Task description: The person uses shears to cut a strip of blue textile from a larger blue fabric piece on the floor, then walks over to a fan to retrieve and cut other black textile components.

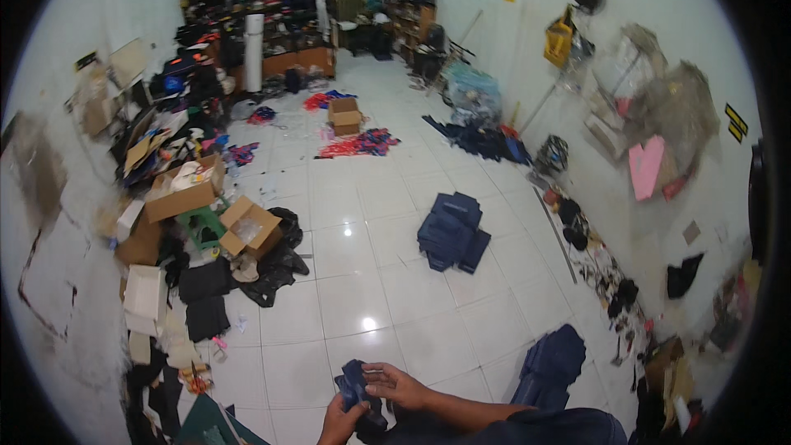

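Observation:
My left hand (341,422) grips a folded piece of dark blue cloth (353,378) low in the view, with the thumb laid over it. From the right, my right hand (397,386) reaches across with bent fingers on the cloth's upper right edge. What kind of piece the cloth is cannot be made out. On the tiled floor ahead lies a stack of folded dark blue cloth pieces (451,231). Another dark blue folded pile (550,367) sits to the right of my right forearm.
Cardboard boxes (251,227), a black plastic bag (276,272) and black cloth (206,280) crowd the left side. Red and blue scraps (362,144) lie farther off near a small box (344,117). Clutter (610,280) lines the right wall, and stacked fabric (264,8) fills the back.

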Motion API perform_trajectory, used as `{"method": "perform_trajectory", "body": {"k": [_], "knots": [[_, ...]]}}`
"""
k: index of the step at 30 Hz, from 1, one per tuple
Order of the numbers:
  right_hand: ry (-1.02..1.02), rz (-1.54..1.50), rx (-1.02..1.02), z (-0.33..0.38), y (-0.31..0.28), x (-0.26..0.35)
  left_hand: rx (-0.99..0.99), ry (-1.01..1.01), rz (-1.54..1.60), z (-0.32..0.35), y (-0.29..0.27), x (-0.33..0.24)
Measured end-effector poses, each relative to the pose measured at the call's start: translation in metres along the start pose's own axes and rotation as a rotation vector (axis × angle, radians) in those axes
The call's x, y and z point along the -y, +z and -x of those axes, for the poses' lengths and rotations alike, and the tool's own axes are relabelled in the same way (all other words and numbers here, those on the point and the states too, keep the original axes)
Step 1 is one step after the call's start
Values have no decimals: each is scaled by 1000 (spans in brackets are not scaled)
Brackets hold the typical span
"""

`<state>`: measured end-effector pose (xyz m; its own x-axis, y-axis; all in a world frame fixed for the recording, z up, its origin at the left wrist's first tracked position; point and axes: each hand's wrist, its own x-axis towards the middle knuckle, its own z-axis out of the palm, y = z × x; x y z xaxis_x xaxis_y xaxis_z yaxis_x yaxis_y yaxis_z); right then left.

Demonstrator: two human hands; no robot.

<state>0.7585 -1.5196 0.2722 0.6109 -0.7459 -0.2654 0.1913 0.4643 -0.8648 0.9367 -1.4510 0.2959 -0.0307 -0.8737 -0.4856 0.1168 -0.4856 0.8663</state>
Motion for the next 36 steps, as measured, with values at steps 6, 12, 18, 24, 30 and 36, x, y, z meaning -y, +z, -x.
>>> {"method": "perform_trajectory", "body": {"k": [6,12,18,24,30,36], "knots": [[19,142,-21,-89,-63,13,-184,231,177,-116,-11,-62],[-231,630,113,-224,-118,68,-222,377,27,-291,-33,-98],[-229,738,271,-380,-200,180,-323,259,667,-427,-14,-223],[-242,702,323,-522,-298,253,-42,166,821,-591,3,-329],[-121,735,-223,-617,-406,329,55,-56,575,-801,26,-405],[-70,610,-619,-656,-503,453,640,-492,-138,-1005,59,-519]]}}
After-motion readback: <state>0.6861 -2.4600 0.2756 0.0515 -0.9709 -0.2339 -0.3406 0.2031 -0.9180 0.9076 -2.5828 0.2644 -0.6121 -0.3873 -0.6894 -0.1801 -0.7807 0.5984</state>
